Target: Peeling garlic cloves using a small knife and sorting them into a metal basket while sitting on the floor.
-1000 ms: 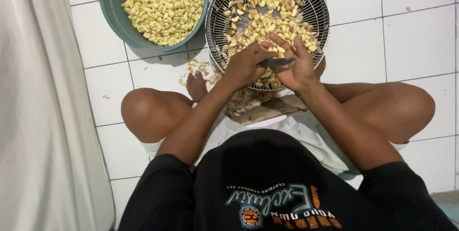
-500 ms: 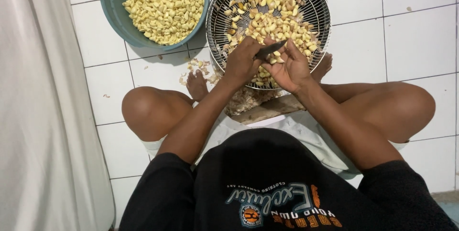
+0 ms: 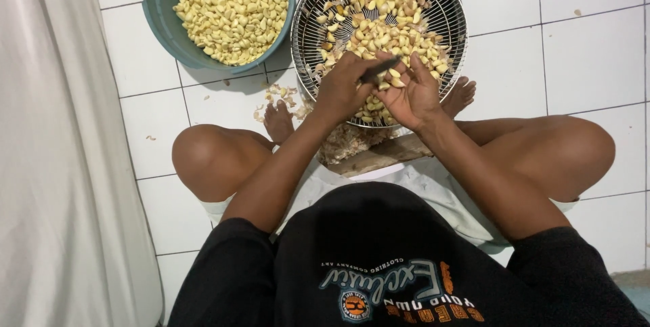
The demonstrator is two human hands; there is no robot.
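Thin bright metal wire, shiny where light catches, makes up the basket [image 3: 447, 22] just beyond both hands. Dark and matt is the knife [image 3: 379, 70] pinched in the left hand [image 3: 345, 90], probably a metal blade, though it is too small to be sure. Against the right hand [image 3: 409, 97], pale cloves [image 3: 379, 9] look smooth, some with dry papery skins. Farther left, the teal bowl [image 3: 159, 9] reads as smooth plastic. Below the hands, a rough wooden board [image 3: 379, 158]. Glossy white tiles [image 3: 575, 63] underneath, soft cloth curtain [image 3: 54, 164] at the far left.

White curtain [image 3: 61, 164], teal bowl [image 3: 162, 22], floor peels [image 3: 274, 97]
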